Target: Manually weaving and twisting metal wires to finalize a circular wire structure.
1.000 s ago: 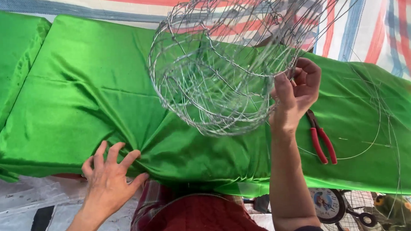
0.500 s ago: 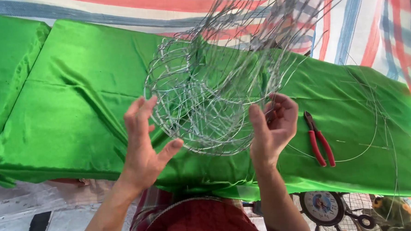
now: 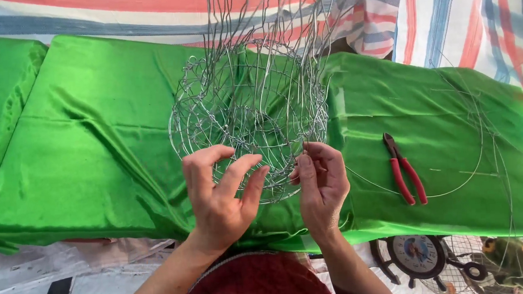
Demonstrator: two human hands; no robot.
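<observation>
I look down on a round wire basket [image 3: 249, 115], a mesh of thin silver wire twisted into rings and cells, held over a bench draped in shiny green cloth [image 3: 91, 142]. Loose wire ends rise from its far rim towards the top of the view. My left hand [image 3: 219, 193] cups the near rim from the left, fingers spread and curled onto the mesh, thumb side up. My right hand [image 3: 320, 182] meets the same rim just to the right, its fingertips pinched on a wire strand at the edge. Both hands grasp the basket; neither is clenched tight. The basket holds nothing I can see; the green cloth shows through every cell.

To the right, well apart from my hands, red-handled pliers [image 3: 405, 169] lie flat on the cloth, jaws pointing away from me. Around them runs a big loose hoop of bare wire [image 3: 480, 155], curving out towards the cloth's right edge. Nothing lies between my hands and the pliers but cloth.

Behind the bench hangs a striped tarpaulin [image 3: 444, 15] in red, blue and white. At the bottom right, below the cloth's edge, sits a small round clock [image 3: 416, 251] in a dark wheel-shaped frame, beside another piece of wire mesh. A dark red garment [image 3: 255, 282] fills the bottom centre between my forearms.
</observation>
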